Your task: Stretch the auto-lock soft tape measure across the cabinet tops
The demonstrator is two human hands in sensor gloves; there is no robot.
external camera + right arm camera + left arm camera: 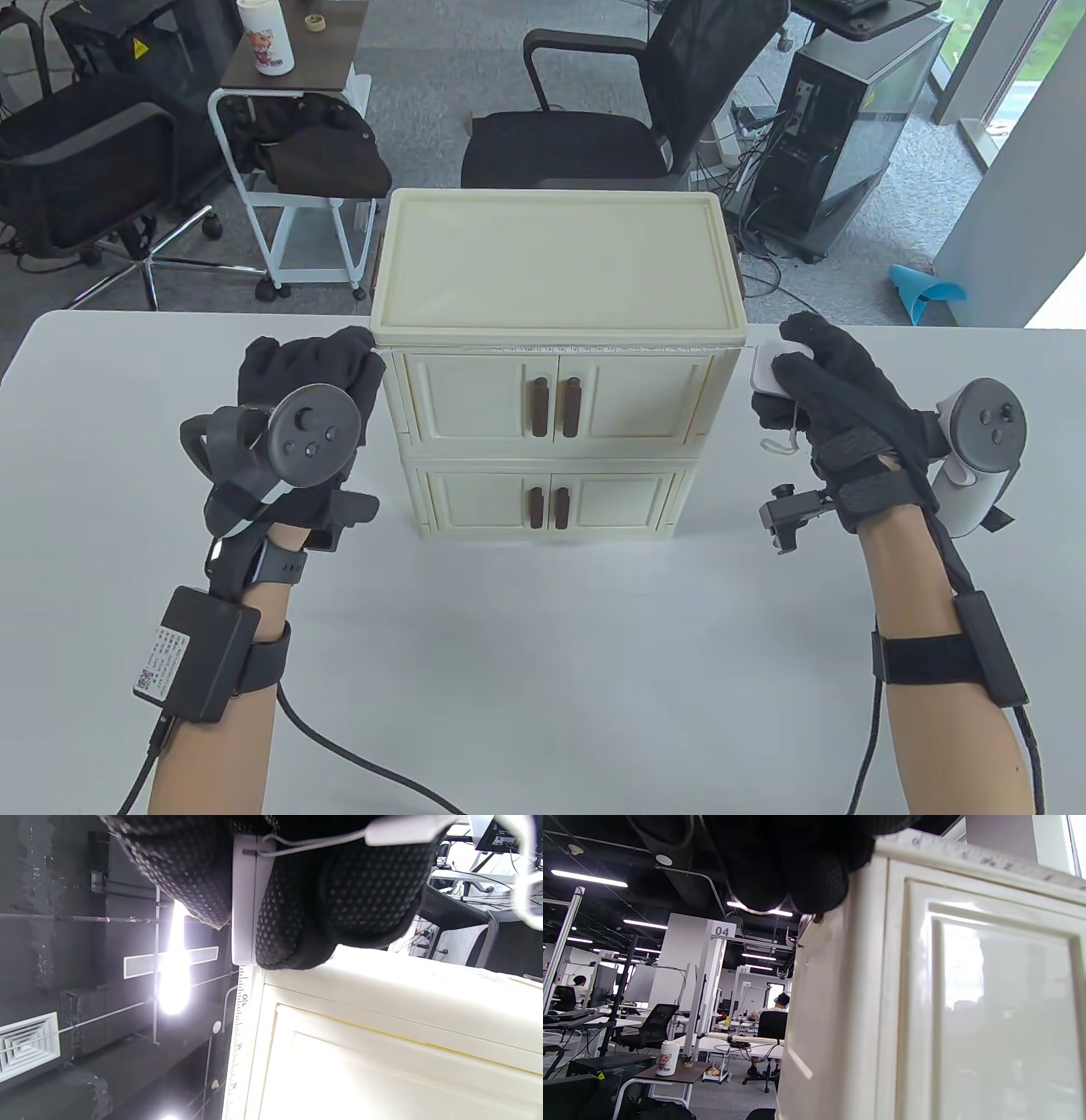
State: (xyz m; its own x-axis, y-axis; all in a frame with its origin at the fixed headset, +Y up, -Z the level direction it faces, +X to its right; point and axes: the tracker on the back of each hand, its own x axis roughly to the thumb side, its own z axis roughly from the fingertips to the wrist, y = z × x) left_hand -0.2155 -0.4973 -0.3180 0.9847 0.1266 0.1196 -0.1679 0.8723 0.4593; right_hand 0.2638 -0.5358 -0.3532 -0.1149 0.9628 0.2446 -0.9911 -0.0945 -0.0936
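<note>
Tabletop [543, 679] was white and carried a cream two-tier cabinet [556, 255], our landmark, doors shut on both tiers, so we could not tell what, if anything, was inside. The sunken top panel of the cabinet showed nothing on it.

Step in hand, as we judged it: the stretch itself, near done. The tape [594, 348] ran taut along the cabinet's front top edge from its left corner to its right corner. In the left wrist view the printed scale [988, 857] lay flat on that edge, starting near zero at the corner.

Left hand [310, 399] sat at the cabinet's front left top corner, fingers curled together and pinching the tape's free end against the corner. Right hand [814, 373] sat just beside the cabinet's front right top corner, fingers closed around the white tape case [770, 370]; the right wrist view showed the case [246, 899] squeezed between gloved fingers with the strip leaving it toward the cabinet edge. A small white loop [785, 441] hung below the case.

Next move, our guess: keep tension, hold both ends level with the cabinet edge, let the auto-lock hold, read the mark at the right corner. Risk: the left pinch slipping and the tape snapping back.
</note>
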